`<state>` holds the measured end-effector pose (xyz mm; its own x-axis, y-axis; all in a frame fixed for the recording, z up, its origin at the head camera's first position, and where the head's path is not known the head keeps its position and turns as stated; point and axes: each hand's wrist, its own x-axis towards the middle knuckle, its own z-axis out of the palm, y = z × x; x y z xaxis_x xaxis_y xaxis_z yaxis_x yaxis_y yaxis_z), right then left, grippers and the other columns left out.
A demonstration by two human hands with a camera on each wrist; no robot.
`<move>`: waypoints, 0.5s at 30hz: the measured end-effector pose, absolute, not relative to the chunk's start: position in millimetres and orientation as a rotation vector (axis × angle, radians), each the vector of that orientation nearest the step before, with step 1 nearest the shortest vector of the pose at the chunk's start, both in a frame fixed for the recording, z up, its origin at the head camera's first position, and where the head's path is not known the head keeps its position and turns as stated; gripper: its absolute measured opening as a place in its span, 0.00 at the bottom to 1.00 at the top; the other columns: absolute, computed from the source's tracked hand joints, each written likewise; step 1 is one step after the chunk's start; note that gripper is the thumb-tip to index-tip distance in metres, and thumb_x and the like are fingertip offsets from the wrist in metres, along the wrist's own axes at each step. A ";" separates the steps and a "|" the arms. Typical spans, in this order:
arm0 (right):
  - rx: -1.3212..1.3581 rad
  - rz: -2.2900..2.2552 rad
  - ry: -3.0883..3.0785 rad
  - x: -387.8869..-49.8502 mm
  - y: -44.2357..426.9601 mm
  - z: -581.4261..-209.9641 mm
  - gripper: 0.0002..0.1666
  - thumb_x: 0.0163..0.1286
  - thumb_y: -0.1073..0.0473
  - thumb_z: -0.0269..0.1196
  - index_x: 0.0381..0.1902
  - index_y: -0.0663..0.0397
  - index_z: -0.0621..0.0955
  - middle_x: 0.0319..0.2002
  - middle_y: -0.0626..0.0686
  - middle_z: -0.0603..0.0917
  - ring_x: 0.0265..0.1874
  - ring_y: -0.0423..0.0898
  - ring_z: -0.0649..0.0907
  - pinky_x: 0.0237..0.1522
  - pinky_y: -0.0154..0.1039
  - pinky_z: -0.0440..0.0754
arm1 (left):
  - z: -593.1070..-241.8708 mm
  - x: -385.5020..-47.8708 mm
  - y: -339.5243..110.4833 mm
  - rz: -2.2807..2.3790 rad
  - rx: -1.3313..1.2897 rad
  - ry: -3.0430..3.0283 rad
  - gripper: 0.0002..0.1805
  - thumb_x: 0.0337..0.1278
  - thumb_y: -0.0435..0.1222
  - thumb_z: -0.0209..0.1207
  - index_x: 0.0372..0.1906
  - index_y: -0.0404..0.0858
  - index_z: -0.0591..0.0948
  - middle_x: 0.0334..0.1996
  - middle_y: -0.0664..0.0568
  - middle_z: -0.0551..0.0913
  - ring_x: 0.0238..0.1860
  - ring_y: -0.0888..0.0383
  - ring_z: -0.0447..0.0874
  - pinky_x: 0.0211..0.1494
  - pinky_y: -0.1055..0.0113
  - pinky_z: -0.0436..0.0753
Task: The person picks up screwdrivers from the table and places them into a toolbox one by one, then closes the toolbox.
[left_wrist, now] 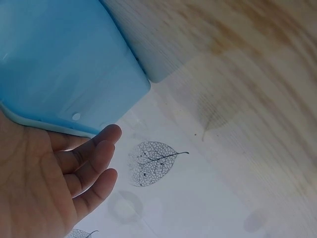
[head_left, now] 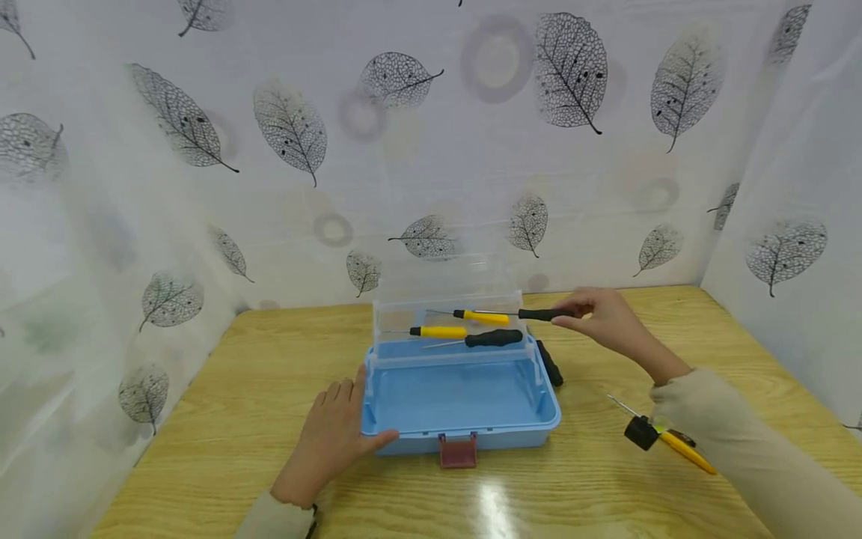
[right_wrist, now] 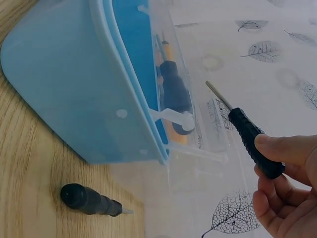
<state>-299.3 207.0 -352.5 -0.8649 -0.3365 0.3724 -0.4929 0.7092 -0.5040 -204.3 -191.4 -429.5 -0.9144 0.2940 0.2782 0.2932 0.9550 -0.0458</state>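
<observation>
A blue toolbox (head_left: 465,442) sits on the table with its clear lid raised and a translucent tray (head_left: 380,322) at the back. In the tray lie two yellow-handled screwdrivers (head_left: 438,332) and a black-handled screwdriver (head_left: 494,338). My right hand (head_left: 599,318) pinches another black screwdriver (right_wrist: 252,141) by its handle end, above the tray's right end, its shaft pointing left. My left hand (head_left: 333,430) rests against the box's left side, thumb at the front corner; in the left wrist view its fingers (left_wrist: 94,153) are loosely bent by the rim.
A further black-handled screwdriver (right_wrist: 89,199) lies on the table beside the box's right side. Near my right sleeve are a yellow-handled screwdriver (head_left: 687,451) and a black block (head_left: 641,433). A leaf-patterned curtain (head_left: 431,150) stands behind the wooden table (head_left: 256,374).
</observation>
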 end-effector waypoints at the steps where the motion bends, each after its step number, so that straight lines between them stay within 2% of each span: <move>1: 0.661 0.893 -2.667 -299.8 205.1 -352.0 0.10 0.59 0.59 0.67 0.38 0.59 0.86 0.25 0.49 0.78 0.26 0.37 0.74 0.31 0.32 0.75 | -429.6 -204.2 -191.4 0.002 -0.434 -2.823 0.61 0.38 0.71 0.57 0.68 0.28 0.62 0.44 0.40 0.78 0.47 0.46 0.77 0.46 0.55 0.78; 15: 0.692 0.875 -2.703 -313.4 180.2 -350.1 0.11 0.58 0.61 0.68 0.38 0.61 0.86 0.25 0.51 0.79 0.25 0.41 0.75 0.29 0.34 0.74 | -427.4 -204.5 -190.3 -0.008 -0.422 -2.845 0.61 0.39 0.71 0.57 0.68 0.28 0.61 0.44 0.40 0.78 0.47 0.46 0.77 0.46 0.55 0.77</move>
